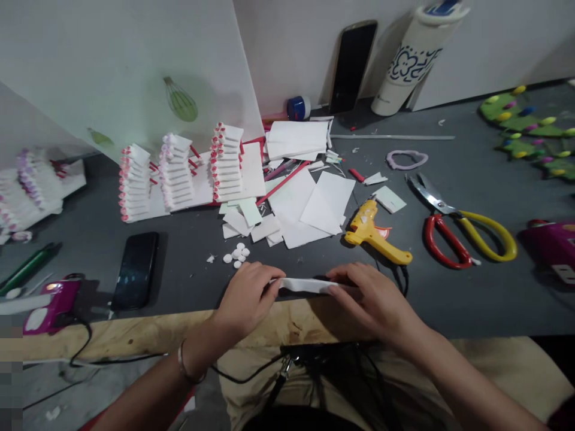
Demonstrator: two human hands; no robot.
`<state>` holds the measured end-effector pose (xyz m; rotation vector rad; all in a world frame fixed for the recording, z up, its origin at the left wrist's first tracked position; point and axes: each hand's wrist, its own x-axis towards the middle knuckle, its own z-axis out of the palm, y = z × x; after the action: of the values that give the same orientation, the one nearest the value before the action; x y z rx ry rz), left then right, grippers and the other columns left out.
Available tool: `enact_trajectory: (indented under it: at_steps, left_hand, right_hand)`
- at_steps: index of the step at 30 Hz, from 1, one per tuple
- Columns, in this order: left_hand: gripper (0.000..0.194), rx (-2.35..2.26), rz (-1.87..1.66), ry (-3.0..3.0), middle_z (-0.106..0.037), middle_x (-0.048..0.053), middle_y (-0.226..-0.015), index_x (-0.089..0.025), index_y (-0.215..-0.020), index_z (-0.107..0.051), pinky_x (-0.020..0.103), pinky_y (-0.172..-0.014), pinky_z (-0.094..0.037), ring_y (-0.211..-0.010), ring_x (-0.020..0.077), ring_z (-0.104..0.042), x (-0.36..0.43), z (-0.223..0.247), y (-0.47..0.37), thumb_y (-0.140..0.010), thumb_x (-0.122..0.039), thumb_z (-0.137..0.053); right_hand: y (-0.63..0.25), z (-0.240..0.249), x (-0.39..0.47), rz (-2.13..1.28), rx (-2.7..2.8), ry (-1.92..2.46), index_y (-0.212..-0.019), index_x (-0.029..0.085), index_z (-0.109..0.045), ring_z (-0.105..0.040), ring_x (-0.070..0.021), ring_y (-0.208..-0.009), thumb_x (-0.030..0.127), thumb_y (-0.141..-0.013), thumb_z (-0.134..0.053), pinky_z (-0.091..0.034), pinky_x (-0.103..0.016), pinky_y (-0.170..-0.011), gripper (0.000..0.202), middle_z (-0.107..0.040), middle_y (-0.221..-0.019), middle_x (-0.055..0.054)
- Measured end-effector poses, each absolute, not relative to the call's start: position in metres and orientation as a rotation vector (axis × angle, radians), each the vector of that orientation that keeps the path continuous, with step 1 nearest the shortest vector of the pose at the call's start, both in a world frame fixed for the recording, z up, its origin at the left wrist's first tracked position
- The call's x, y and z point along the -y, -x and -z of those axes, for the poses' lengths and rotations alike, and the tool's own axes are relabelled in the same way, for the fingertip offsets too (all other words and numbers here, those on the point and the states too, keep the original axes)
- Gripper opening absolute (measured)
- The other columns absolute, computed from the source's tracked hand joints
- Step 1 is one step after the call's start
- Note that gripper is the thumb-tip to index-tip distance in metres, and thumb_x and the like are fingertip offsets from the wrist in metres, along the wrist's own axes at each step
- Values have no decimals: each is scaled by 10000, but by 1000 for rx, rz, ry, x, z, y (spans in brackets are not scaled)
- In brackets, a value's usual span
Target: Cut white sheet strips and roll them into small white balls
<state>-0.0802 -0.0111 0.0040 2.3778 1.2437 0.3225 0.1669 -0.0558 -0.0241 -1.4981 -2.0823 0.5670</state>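
Observation:
A long white strip, perhaps paper or foam [306,285], stretches between my hands just above the table's front edge. My left hand [249,297] pinches its left end between thumb and fingers. At the other end, my right hand [371,296] has its thumb and fingers closed on the strip. Close above my left hand lies a small heap of white round discs [238,254]. A yellow glue gun [375,233] rests on its side just beyond my right hand. Loose white sheets [291,206] and small cut pieces are spread behind the strip.
Decorated white stacks [179,176] stand at the back left. Red-and-yellow-handled scissors [462,221] lie at right, blades partly apart. A phone [135,269] lies left; another phone [353,66] leans on the wall beside a white tumbler [411,60]. The table's wooden edge [179,323] runs along the front.

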Motion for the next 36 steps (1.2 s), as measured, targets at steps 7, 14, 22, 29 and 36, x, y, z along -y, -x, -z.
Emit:
enact_trajectory:
  at_steps: [7,14,22,29,36]
  left_hand:
    - [246,-1212,-119,-2065,-726,27,-1016,-216,-1057,-657,339,-875,-462,-955,186,-626,3,-17,81,-929,-212,-447]
    - [179,-1203,-122,-1883,-729,20,-1000,-221,-978,-685,314,-837,-475,-939,188,-638,-1,-18,75,-879,-283,-549]
    - [158,-1231,-92,-1811,-684,-3,-782,-191,-855,-681,252,-637,-414,-714,144,-590,-6,-18,72,-871,-287,-556]
    - [110,-1134,-151,-1971,-651,6,-824,-199,-778,-690,275,-722,-420,-799,159,-588,-16,-11,73,-842,-262,-627]
    - [102,-1164,-58,-2148,-650,0,-778,-197,-805,-674,275,-652,-401,-729,160,-576,-22,-2,71,-857,-270,-625]
  right_hand:
    - [-175,19,51,-1082,1925,1637,-873,233,-686,-664,-157,-651,360,-914,-497,-447,-241,-565,231,-739,-761,-8]
    - [-179,8,46,-1338,1813,1609,-932,228,-701,-668,-174,-756,418,-885,-538,-461,-249,-636,255,-745,-845,-20]
    - [-184,4,44,-1433,1793,1584,-897,217,-705,-629,-139,-704,375,-903,-524,-434,-225,-630,240,-723,-807,-2]
    - [-185,14,35,-1145,1997,1587,-822,209,-706,-621,-172,-764,288,-875,-567,-435,-269,-689,169,-702,-794,-29]
    - [-182,22,33,-761,2160,1720,-802,231,-685,-603,-178,-734,223,-837,-647,-405,-259,-617,52,-674,-747,-9]
